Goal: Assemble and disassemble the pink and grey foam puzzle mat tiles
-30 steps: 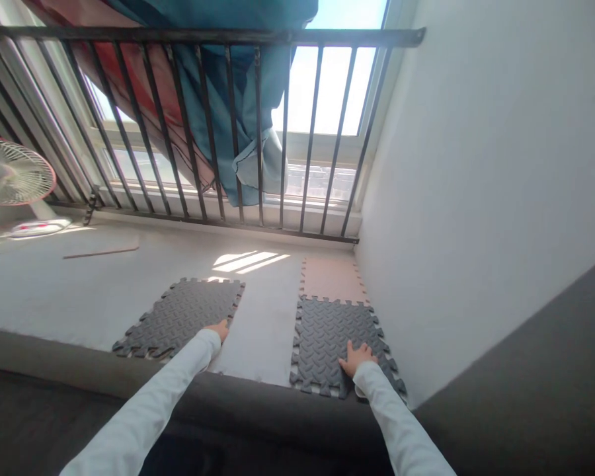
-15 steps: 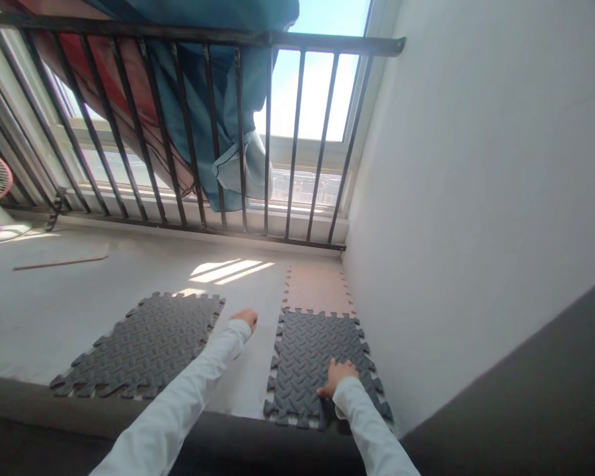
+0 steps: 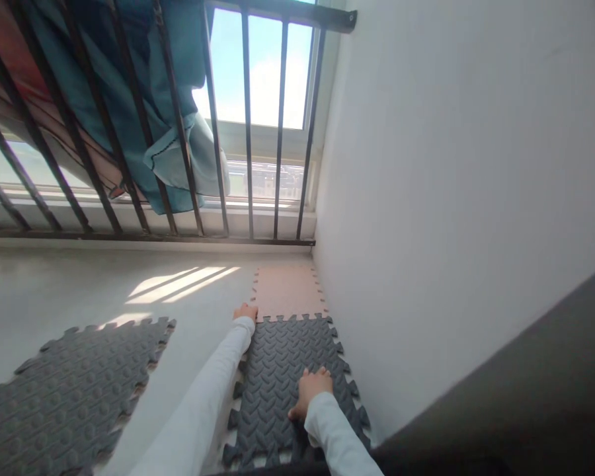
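Two joined mats run lengthwise beside the wall: the dark grey mat lies under my flat, spread right hand, and my left hand, its spread untellable, touches the pink mat beyond.

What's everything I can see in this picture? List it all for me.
wall-side mat: 1, dark grey, on the floor along the wall, joined to the tan mat
tan mat: 1, pinkish tan, in the corner
loose mat: 1, dark grey, left, apart
railing: 1, black, before the window
cloth: 1, teal, hanging at the railing
wall: 1, white, right
left hand: 1, white sleeve, at the mats' seam
right hand: 1, white sleeve, resting on the wall-side mat
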{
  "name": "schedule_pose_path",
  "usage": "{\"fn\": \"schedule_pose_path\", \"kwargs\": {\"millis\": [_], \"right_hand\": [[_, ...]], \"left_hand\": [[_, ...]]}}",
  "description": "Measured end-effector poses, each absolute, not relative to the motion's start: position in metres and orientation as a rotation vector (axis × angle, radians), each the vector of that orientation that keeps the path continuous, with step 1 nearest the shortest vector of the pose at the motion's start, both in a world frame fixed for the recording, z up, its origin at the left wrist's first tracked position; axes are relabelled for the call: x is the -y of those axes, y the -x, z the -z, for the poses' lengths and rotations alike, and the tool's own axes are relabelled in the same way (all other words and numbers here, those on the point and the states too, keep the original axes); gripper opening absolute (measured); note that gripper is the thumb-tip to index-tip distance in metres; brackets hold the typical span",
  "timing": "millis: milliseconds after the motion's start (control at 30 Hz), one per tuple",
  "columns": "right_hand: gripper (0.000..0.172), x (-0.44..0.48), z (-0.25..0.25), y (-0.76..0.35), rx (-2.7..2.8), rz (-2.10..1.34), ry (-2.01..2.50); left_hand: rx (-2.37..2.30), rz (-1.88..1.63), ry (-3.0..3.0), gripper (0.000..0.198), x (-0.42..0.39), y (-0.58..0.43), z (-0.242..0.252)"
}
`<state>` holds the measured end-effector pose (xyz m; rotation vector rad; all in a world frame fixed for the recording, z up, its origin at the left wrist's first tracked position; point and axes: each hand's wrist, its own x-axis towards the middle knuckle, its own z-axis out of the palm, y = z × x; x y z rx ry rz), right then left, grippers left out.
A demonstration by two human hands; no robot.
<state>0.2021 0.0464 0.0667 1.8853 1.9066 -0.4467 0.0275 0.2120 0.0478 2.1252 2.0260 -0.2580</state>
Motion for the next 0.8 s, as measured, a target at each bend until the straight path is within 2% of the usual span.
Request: {"fn": "schedule_pose_path", "kwargs": {"millis": [433, 800], "right_hand": [[0.101, -0.05, -0.062, -0.201, -1.876, 0.506, -1.859], [0.105, -0.05, -0.063, -0.2, -1.862, 0.494, -1.872]], "left_hand": [[-1.864, 0.414, -2.409, 0.035, -0.237, -0.027, -0.059], [-1.757, 0.333, -2.672, 0.03, -0.252, -0.036, -0.111]]}}
